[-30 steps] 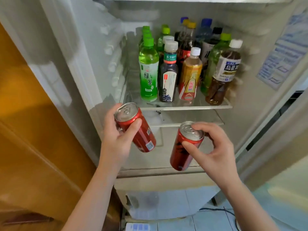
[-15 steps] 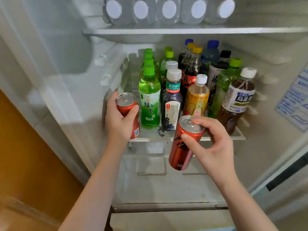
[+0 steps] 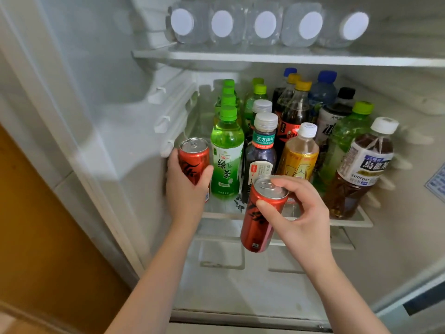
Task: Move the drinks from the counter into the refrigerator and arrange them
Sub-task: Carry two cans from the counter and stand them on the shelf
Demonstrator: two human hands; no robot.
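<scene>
Holding: the left hand [image 3: 185, 191] grips the left red can [image 3: 193, 160] round its body, fingers and thumb wrapped.
Left red can: upright at centre-left of the frame, at the left end of the middle shelf [image 3: 349, 222], just beside the green tea bottle [image 3: 226, 155]. Its base is hidden by the hand, so I cannot tell whether it rests on the shelf.
Right hand: the right hand [image 3: 305, 220] pinches the right red can [image 3: 258, 220] at its top rim between thumb and fingertips.
Right red can: tilted, at lower centre of the frame, in front of the shelf's front edge and off any surface.
Front row on the shelf: green tea bottle, dark tea bottle [image 3: 261, 155], yellow bottle [image 3: 299, 153] and brown oolong bottle [image 3: 358, 169], left to right, all upright.
Behind them: more bottles with green, yellow, blue and black caps, packed close.
Upper shelf [image 3: 265, 57]: five clear bottles [image 3: 265, 25] lie on their sides across the top of the frame, white caps facing out.
Refrigerator [image 3: 108, 92]: open, its white inner wall fills the left of the frame.
</scene>
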